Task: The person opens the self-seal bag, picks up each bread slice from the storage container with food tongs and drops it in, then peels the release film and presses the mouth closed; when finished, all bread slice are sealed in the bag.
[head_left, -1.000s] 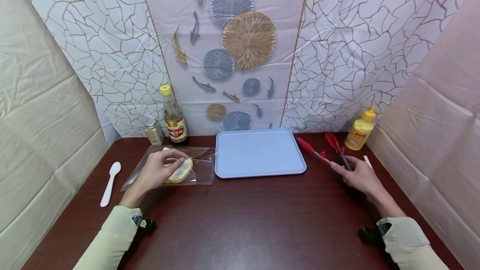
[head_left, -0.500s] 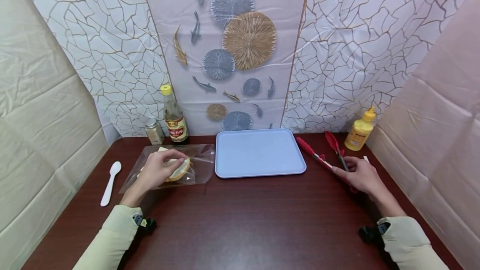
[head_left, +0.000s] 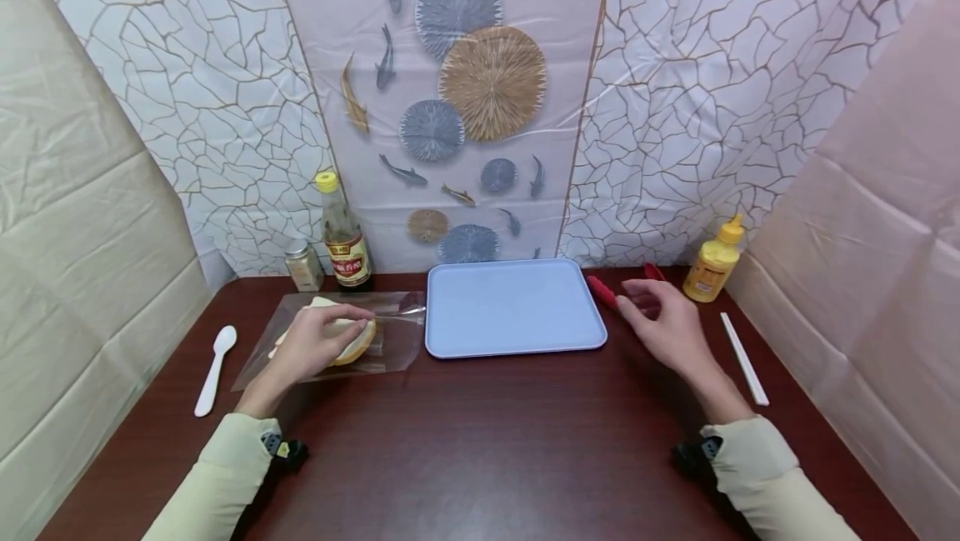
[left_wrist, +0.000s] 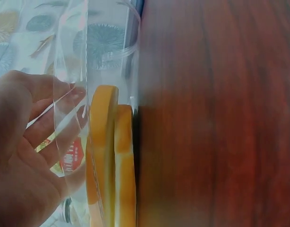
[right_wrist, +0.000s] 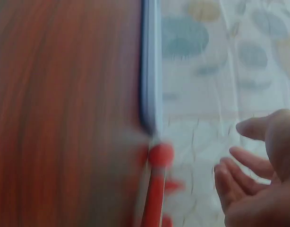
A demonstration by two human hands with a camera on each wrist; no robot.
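Note:
My left hand lies curled over bread slices in a clear plastic bag on the dark wooden table and holds them through the film. In the left wrist view the fingers press the bag against the two yellow-edged slices. My right hand hovers with loosely spread fingers over red tongs right of the blue tray. In the right wrist view the fingers stay apart from the tongs, beside the tray edge.
A white spoon lies at the left. A small shaker and a sauce bottle stand at the back left, a yellow squeeze bottle at the back right. A white stick lies near the right wall.
My right hand has moved forward and left along the tongs, uncovering the white stick. My left hand has stayed on the bagged bread.

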